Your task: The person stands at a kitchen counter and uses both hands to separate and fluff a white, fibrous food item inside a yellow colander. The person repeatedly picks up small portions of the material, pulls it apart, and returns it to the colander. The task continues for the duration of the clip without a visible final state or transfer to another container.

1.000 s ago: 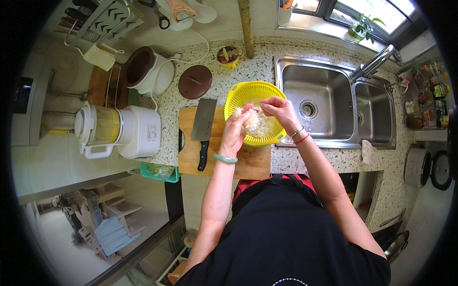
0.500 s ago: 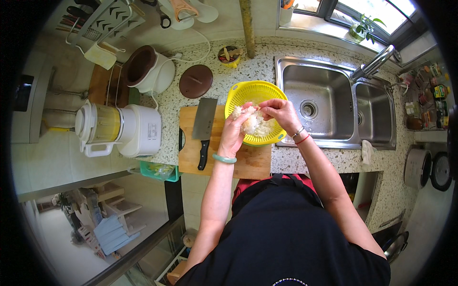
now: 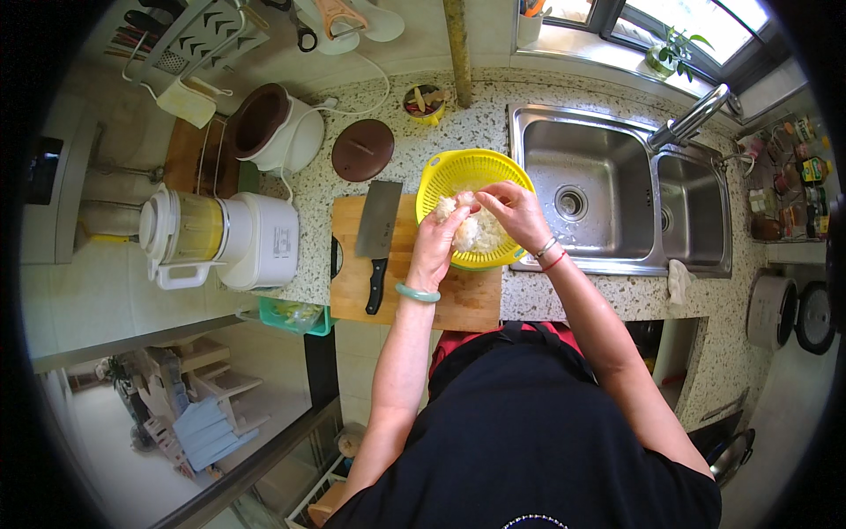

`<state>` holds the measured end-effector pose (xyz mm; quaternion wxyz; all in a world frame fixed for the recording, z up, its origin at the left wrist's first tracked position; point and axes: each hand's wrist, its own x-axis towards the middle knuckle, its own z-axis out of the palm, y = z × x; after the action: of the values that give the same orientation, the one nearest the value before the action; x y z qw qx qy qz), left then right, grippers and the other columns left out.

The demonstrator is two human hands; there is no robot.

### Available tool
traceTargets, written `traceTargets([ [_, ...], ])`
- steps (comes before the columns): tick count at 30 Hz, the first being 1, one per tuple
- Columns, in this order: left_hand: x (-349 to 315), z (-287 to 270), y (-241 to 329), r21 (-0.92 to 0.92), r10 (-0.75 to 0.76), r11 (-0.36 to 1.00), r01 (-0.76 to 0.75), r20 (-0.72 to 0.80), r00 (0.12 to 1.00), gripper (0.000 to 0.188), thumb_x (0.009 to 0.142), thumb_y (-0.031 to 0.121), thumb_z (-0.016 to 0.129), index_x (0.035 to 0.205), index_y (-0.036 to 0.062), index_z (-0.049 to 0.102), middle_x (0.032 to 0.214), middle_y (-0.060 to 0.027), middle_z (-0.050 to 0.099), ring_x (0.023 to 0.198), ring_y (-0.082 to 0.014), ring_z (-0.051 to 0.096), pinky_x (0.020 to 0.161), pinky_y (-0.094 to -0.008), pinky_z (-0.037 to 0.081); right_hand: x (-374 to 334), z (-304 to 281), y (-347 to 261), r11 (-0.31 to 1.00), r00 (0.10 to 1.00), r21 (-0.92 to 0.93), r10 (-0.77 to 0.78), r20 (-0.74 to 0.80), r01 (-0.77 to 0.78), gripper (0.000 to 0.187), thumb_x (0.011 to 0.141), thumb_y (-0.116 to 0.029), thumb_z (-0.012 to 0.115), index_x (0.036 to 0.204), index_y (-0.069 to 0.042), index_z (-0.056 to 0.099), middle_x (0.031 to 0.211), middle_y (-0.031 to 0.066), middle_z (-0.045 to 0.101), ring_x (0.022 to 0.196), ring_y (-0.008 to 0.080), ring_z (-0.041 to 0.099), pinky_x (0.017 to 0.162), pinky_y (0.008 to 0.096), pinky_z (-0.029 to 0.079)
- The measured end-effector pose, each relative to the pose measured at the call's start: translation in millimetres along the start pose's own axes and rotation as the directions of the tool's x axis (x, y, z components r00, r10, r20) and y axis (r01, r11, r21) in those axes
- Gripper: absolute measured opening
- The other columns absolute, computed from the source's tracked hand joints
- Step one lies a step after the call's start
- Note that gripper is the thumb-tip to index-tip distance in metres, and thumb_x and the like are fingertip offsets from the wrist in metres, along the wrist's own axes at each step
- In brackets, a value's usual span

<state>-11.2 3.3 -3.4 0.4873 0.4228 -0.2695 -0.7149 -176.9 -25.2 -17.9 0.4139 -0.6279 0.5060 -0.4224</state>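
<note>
Over a yellow plastic colander [image 3: 474, 167] I hold a pale, ruffled clump of food [image 3: 448, 209] that resembles soaked white fungus. My left hand [image 3: 434, 250], with a green bangle at its wrist, is closed around the clump from the left side. My right hand [image 3: 518, 214] pinches at its upper right part with thumb and forefinger; the fingertips partly hide what they grip. More whitish pieces [image 3: 490, 236] lie in the colander beneath my hands. Left of the colander, a cleaver [image 3: 379, 225] with a black handle rests on a wooden cutting board [image 3: 348, 295].
A double steel sink [image 3: 586, 163] with a faucet [image 3: 696, 115] is on the right. At the left stand a blender [image 3: 198, 231] and a white pot with brown inside [image 3: 300, 132]. A brown lid [image 3: 362, 150] and a small yellow-based bowl [image 3: 425, 106] sit behind the board.
Both hands have shifted slightly right, and the left has turned a little around the clump. My right fingers have moved closer to the left ones.
</note>
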Motion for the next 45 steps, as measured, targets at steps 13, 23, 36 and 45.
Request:
traceTargets([
  [13, 4.0, 1.4, -5.8, 0.202, 0.032, 0.979, -0.013, -0.093, 0.995, 0.025, 0.088, 0.009, 0.065, 0.111, -0.0010, 0.062, 0.102, -0.0060, 0.066, 0.090, -0.0124, 0.063, 0.080, -0.0244, 0.052, 1.3, -4.2, -29.0, 0.998, 0.997, -0.051, 0.038, 0.061, -0.035, 0.018, 0.078, -0.014, 0.068, 0.083, 0.002, 0.062, 0.074, 0.0129, 0.066, 0.066, 0.0189, 0.065, 0.063, 0.0298, 0.053],
  [23, 6.7, -3.2, -7.7, 0.365, 0.053, 0.931, -0.028, -0.060, 0.997, 0.024, 0.088, 0.009, 0.065, 0.109, -0.0018, 0.063, 0.101, -0.0058, 0.066, 0.088, -0.0109, 0.062, 0.079, -0.0238, 0.052, 1.8, -4.0, -30.7, 0.998, 0.996, -0.052, 0.036, 0.083, -0.032, 0.016, 0.078, -0.012, 0.066, 0.084, 0.002, 0.063, 0.069, 0.0119, 0.065, 0.062, 0.0177, 0.064, 0.060, 0.0305, 0.051],
  [36, 5.7, 1.6, -0.5, 0.188, 0.042, 0.982, -0.017, -0.128, 0.991, 0.020, 0.087, 0.011, 0.068, 0.104, 0.0008, 0.066, 0.093, -0.0035, 0.067, 0.080, -0.0099, 0.063, 0.070, -0.0229, 0.051, -1.9, 4.4, -19.9, 0.995, 0.997, 0.066, 0.074, 0.010, -0.074, 0.016, 0.077, -0.013, 0.068, 0.080, 0.001, 0.061, 0.068, 0.0104, 0.064, 0.063, 0.0137, 0.062, 0.061, 0.0279, 0.051],
  [45, 4.1, 2.5, -2.7, 0.127, 0.026, 0.992, -0.009, -0.131, 0.991, 0.020, 0.086, 0.009, 0.068, 0.104, 0.0018, 0.066, 0.095, -0.0041, 0.067, 0.081, -0.0101, 0.063, 0.071, -0.0237, 0.052, -0.4, 2.0, -30.0, 0.991, 0.991, -0.040, 0.128, 0.036, -0.126, 0.017, 0.077, -0.010, 0.068, 0.076, 0.002, 0.056, 0.064, 0.0088, 0.061, 0.059, 0.0117, 0.061, 0.056, 0.0267, 0.050],
])
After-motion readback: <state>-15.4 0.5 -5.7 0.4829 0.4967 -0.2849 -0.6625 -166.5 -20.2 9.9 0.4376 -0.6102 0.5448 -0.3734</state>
